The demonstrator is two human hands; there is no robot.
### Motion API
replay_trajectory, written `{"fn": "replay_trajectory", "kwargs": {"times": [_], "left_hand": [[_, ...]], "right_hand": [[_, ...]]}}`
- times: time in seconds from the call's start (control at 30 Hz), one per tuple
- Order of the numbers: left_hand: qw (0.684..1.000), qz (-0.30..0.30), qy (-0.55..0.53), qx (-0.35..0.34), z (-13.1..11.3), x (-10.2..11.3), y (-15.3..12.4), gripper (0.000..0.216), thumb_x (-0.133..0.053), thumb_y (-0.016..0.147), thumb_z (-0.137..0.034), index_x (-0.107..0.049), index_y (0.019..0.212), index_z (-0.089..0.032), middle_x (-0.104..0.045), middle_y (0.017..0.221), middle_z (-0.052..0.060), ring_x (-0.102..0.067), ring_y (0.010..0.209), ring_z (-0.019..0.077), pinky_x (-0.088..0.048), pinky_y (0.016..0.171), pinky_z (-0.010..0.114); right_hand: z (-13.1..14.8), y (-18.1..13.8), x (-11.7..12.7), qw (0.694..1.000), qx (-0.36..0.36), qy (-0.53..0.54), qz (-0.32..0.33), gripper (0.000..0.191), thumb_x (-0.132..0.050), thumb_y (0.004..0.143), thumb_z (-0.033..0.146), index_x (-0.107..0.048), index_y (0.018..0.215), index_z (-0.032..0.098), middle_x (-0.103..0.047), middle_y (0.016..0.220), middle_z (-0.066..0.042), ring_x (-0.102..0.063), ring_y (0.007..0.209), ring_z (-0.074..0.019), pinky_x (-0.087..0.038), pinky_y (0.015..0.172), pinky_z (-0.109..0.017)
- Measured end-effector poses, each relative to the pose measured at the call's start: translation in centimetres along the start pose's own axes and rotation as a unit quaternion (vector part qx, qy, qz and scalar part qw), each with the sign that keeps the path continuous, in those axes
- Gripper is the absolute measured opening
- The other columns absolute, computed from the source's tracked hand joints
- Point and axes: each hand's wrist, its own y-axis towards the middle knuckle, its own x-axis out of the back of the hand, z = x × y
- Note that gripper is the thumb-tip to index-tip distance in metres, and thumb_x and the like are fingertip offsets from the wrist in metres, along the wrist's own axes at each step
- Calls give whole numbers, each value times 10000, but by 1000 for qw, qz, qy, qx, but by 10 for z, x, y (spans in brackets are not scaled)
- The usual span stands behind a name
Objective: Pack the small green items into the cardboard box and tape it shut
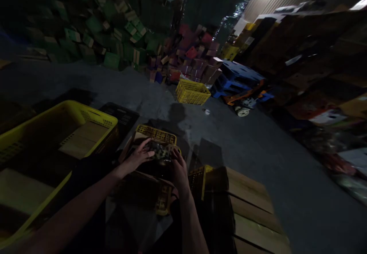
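Note:
My left hand (139, 155) and my right hand (179, 169) both rest on a shiny clear packet (159, 151) with dark, mottled contents. The packet lies inside a small yellow crate (156, 133) lined with cardboard, just in front of me. My left fingers spread over the packet's left edge. My right hand grips its right edge. In the dim light I cannot make out what the packet holds.
A large yellow crate (94, 115) lined with cardboard stands at the left. Wooden boards (249, 204) lie at the lower right. Farther off stand another yellow crate (192, 92), blue pallets (239, 74), a pallet jack (243, 101) and heaps of green (111, 36) and red boxes (192, 61).

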Motion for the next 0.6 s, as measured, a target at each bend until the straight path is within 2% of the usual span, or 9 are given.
{"fn": "replay_trajectory", "kwargs": {"times": [0.07,0.13,0.27,0.4,0.6], "left_hand": [[1000,0,16,-12,0,-1,-1,921,-877,773,-386,-441,1580,-299,-549,1532,163,-542,1399,340,-536,1057,444],[999,9,26,-24,1,-3,-1,876,-885,758,-371,-503,1542,-287,-544,1548,145,-528,1408,346,-533,1065,441],[1000,2,14,-13,8,-3,2,813,-920,711,-385,-598,1441,-230,-676,1384,117,-654,1243,309,-529,1074,464],[1000,-20,23,4,13,-1,6,639,-945,656,-424,-715,1190,-159,-748,1195,115,-708,1104,294,-531,1050,462],[995,-15,99,-27,6,-3,3,586,-918,674,-413,-712,1177,-195,-768,1080,60,-709,1049,282,-532,987,407]], "right_hand": [[-3,0,0,999,-31,6,-30,455,-824,756,438,-757,1181,291,-738,1291,-67,-695,1169,-300,-618,873,-378],[-3,0,-1,999,-43,-7,-25,394,-857,749,469,-790,1067,246,-773,1157,-76,-724,1057,-280,-618,817,-343],[0,-2,-2,999,-45,-12,0,382,-919,690,477,-798,917,196,-784,926,-46,-728,854,-224,-595,776,-318],[-1,-1,2,999,-35,-13,-9,359,-932,654,461,-801,847,189,-775,838,-30,-708,783,-208,-574,749,-308],[-1,0,1,997,-34,9,-63,304,-922,644,425,-777,804,212,-766,814,-15,-702,762,-201,-567,719,-294]]}}
